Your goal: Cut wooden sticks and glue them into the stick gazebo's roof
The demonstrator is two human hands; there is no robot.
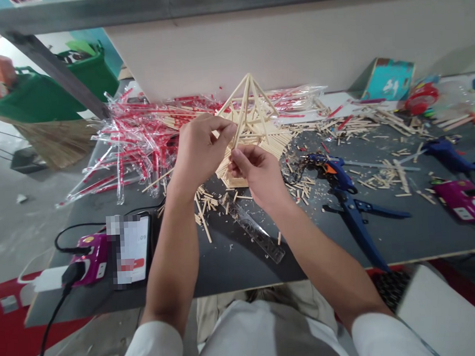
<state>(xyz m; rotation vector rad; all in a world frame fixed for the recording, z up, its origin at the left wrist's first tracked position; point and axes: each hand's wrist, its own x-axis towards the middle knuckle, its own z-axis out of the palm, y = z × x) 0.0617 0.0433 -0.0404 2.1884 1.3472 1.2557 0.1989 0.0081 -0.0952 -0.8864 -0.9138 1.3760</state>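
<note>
Stick frame (244, 108) rises over a stick base (277, 139) on the surface (226, 273), the left hand (204, 142) and right hand (261, 171) pinching what looks like its near leg, probably to align it, which calls for light, steady pressure next.

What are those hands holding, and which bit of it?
A pointy frame of wooden sticks. The left hand and right hand pinch it low down, near the bottom end of its nearest sloping stick.
</note>
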